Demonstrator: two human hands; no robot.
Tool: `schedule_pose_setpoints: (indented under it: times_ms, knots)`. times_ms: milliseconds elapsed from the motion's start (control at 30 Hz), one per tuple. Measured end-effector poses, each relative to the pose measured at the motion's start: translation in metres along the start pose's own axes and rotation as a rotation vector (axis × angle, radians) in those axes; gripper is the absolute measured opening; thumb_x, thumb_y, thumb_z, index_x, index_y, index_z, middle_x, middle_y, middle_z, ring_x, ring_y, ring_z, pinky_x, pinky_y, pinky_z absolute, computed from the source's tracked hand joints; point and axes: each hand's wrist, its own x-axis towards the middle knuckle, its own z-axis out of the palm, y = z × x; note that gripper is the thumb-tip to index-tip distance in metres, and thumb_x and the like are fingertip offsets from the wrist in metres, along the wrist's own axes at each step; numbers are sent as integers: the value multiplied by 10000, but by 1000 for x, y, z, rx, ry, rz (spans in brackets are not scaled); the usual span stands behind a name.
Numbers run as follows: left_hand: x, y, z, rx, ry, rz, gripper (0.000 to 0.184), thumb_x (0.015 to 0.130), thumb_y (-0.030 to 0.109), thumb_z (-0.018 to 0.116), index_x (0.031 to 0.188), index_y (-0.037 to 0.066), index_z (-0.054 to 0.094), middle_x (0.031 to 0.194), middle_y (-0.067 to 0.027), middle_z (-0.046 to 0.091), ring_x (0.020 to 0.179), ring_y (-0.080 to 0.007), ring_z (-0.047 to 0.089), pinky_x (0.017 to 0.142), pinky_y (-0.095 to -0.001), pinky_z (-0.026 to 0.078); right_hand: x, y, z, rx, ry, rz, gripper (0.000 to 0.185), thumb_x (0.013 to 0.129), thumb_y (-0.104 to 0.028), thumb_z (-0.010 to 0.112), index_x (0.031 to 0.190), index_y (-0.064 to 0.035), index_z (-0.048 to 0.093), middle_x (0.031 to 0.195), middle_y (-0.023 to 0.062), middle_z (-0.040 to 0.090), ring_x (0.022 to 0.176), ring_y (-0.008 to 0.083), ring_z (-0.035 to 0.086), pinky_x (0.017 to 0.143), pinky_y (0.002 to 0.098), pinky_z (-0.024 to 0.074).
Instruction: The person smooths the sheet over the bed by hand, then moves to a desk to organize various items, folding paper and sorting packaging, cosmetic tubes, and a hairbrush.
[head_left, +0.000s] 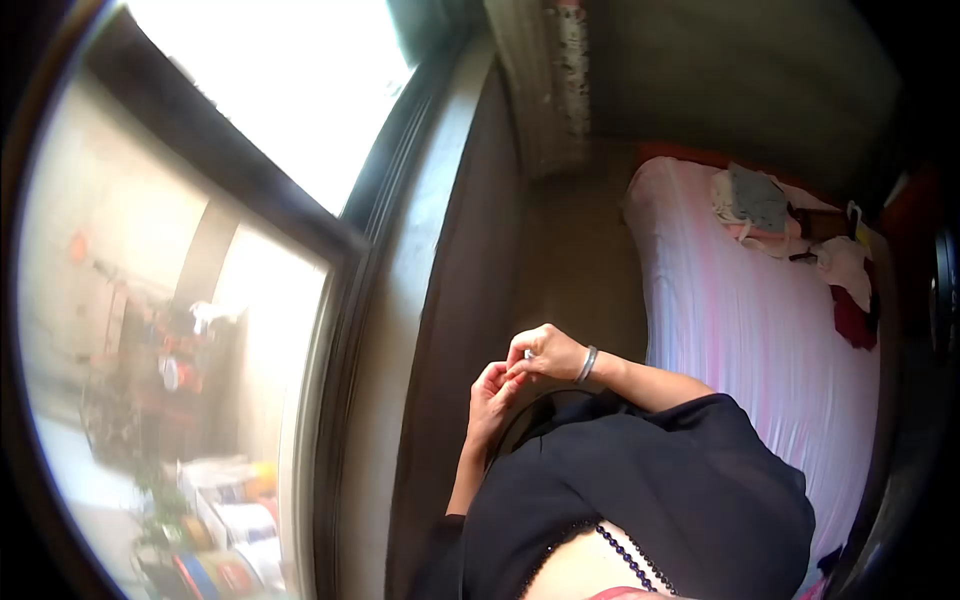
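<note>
In the middle of the head view, my left hand [490,402] and my right hand [547,353] meet at the fingertips in front of my black top [640,480]. The fingers of both hands are bent and pinched together. Something small and pale shows between them, too small to make out. A silver bracelet [587,364] is around my right wrist. Below the hands, a dark curved rim [530,410] shows partly beside the top.
On the left is a bright window with a dark frame [350,250] and a sill [400,330]. A bed [740,330] with a striped pink-white sheet stands on the right, with folded clothes [757,198] and a dark red cloth [855,318]. A curtain [535,90] hangs at the top.
</note>
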Motion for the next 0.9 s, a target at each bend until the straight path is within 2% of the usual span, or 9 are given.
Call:
schedule_pose_setpoints:
  times_ms: [233,300,400,533,600,700,767,833,900]
  knots:
    - [158,31,32,127,-160,-93,173,834,186,510,733,49,536,548,68,418,480,-3,330,428,-146,242,24,46,-120,480,342,339,76,739,-95,618,748,-32,577,626,17,578,465,17,478,364,151,334]
    - [210,33,47,135,-227,-102,157,837,174,501,751,46,527,588,42,443,497,-21,358,450,-156,276,35,62,-158,534,394,346,88,735,-91,625,767,-27,574,639,21,581,472,23,480,382,150,350]
    - [281,36,78,-162,-247,-8,148,834,158,501,768,29,530,730,-17,502,594,-49,412,537,-177,336,48,87,-214,689,448,282,106,748,-105,615,792,-20,568,694,41,598,489,33,482,430,151,379]
    - [375,58,130,-281,-271,-11,160,824,170,512,794,14,536,755,-50,515,657,-111,456,599,-228,373,79,117,-304,645,473,301,105,755,-115,606,794,-24,574,663,28,584,493,37,483,428,161,382]
    - [420,67,146,-412,-530,-31,169,816,195,522,804,27,536,676,-36,476,597,-113,417,556,-223,337,92,118,-343,578,416,282,74,754,-105,596,775,-36,580,629,17,564,480,41,479,426,165,383]
    - [485,75,158,-305,-455,-140,180,813,206,527,804,27,539,617,-18,459,554,-100,387,525,-221,312,113,126,-409,485,356,265,87,767,-107,565,795,-24,565,622,24,560,448,49,472,393,175,370]
    - [521,81,165,-239,-411,-146,174,814,202,526,801,28,539,592,5,438,525,-86,363,507,-219,298,123,129,-454,550,582,372,112,790,-114,524,834,-12,540,613,47,557,410,59,454,343,188,341]
    - [559,80,158,-214,-357,-234,175,808,180,541,793,7,558,601,11,450,548,-71,371,525,-212,305,128,150,-497,845,812,292,132,800,-136,487,841,-14,517,571,59,512,340,65,369,296,193,271]
    - [605,78,153,-183,-372,-264,178,805,182,547,812,5,566,596,20,437,543,-60,365,513,-206,295,126,178,-546,1077,1006,208,164,795,-205,512,845,-49,515,536,24,454,333,73,328,306,205,272]
